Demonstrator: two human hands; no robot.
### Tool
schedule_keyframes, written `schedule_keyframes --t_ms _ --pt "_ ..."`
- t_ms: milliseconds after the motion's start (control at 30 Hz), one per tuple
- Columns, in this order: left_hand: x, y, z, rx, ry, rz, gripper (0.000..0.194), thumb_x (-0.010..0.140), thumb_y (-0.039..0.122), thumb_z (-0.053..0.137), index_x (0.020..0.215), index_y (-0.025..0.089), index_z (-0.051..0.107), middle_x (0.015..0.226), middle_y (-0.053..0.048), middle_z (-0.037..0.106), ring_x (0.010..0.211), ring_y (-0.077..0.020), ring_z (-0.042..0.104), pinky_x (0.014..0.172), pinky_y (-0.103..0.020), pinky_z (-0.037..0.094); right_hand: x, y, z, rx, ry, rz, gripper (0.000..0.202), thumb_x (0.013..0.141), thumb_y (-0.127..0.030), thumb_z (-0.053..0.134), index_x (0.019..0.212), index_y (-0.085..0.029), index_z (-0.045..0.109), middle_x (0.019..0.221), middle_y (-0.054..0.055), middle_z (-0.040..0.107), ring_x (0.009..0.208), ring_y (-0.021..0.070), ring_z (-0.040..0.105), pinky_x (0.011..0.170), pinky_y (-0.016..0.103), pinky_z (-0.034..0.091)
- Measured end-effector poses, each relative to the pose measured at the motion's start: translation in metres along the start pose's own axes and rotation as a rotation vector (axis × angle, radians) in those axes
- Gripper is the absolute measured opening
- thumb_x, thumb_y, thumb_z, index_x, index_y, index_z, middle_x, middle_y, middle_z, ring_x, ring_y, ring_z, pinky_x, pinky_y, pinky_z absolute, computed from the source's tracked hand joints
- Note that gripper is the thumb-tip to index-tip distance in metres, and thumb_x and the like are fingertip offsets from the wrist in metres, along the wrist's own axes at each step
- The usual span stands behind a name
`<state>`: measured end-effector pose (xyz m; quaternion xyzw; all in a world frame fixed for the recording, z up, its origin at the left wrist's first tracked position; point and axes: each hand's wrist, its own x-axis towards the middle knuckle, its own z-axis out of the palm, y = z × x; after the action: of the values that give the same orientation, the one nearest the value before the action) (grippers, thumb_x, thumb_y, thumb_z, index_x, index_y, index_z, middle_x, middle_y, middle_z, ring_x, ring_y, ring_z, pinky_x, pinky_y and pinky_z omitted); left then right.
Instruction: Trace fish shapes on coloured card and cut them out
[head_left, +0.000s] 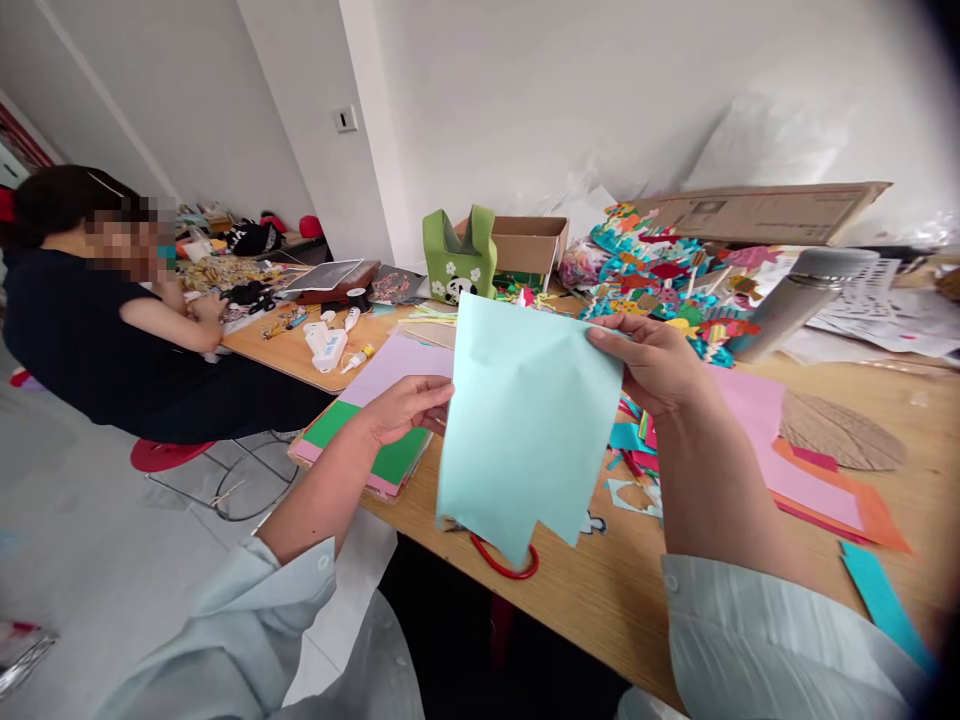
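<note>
Right now I hold the pale mint-green paper sheet up over the near edge of the wooden table, my left hand pinching its left border, my right hand its top right corner. I judge it light, floppy, easily creased; edges grip best. Red-handled scissors lie beneath; cut scraps crowd the right, open room lies toward me.

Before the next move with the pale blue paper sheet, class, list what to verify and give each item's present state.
1. Left hand pinches the pale blue paper sheet at its left edge: ok.
2. Right hand grips its top right corner: ok.
3. Sheet lifted above the wooden table: ok.
4. Sheet uncut: not ok, its bottom edge is notched.
5. Red-handled scissors fully in view: not ok, the sheet hides most.
</note>
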<state>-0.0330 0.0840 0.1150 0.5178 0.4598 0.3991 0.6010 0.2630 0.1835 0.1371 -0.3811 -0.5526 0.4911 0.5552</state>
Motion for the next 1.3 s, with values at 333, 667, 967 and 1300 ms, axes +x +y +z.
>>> schedule_keyframes --t_ms 333,667,967,1300 --pt "-0.025 0.017 0.005 -0.143 0.055 0.064 0.039 0.061 0.028 0.081 0.097 0.016 0.072 0.084 -0.005 0.072 0.069 -0.0177 0.066 0.063 -0.027 0.051 -0.013 -0.015 0.022 0.136 -0.027 0.117 0.031 0.055 -0.026 0.084 0.077 -0.019 0.063 0.06 -0.004 0.061 0.046 0.0089 0.052 0.04 0.02 0.041" --pt "-0.041 0.012 -0.002 -0.11 0.379 0.148 0.043 0.058 0.035 0.087 0.091 0.011 0.072 0.087 -0.01 0.074 0.081 -0.027 0.069 0.076 -0.038 0.055 -0.035 -0.03 0.034 0.013 0.055 -0.143 0.026 0.08 -0.04 0.067 0.097 -0.021 0.061 0.084 0.002 0.068 0.066 0.0144 0.065 0.055 0.027 0.054" --pt "-0.071 0.011 -0.029 -0.244 0.812 0.319 0.041 0.049 0.028 0.089 0.083 0.012 0.072 0.085 -0.009 0.074 0.082 -0.0253 0.068 0.072 -0.031 0.056 -0.15 0.03 0.04 -0.995 -0.724 -0.504 0.014 0.085 -0.011 0.056 0.092 -0.02 0.064 0.09 0.006 0.069 0.087 0.0202 0.064 0.077 0.033 0.05" --pt "-0.082 0.006 -0.023 -0.276 0.82 0.287 0.056 0.04 0.035 0.094 0.085 0.01 0.071 0.086 -0.012 0.074 0.089 -0.0305 0.069 0.078 -0.037 0.056 -0.188 0.054 0.055 -1.383 -0.724 -0.744 0.041 0.076 0.0 0.048 0.115 -0.011 0.058 0.094 0.012 0.065 0.083 0.0266 0.06 0.075 0.04 0.053"
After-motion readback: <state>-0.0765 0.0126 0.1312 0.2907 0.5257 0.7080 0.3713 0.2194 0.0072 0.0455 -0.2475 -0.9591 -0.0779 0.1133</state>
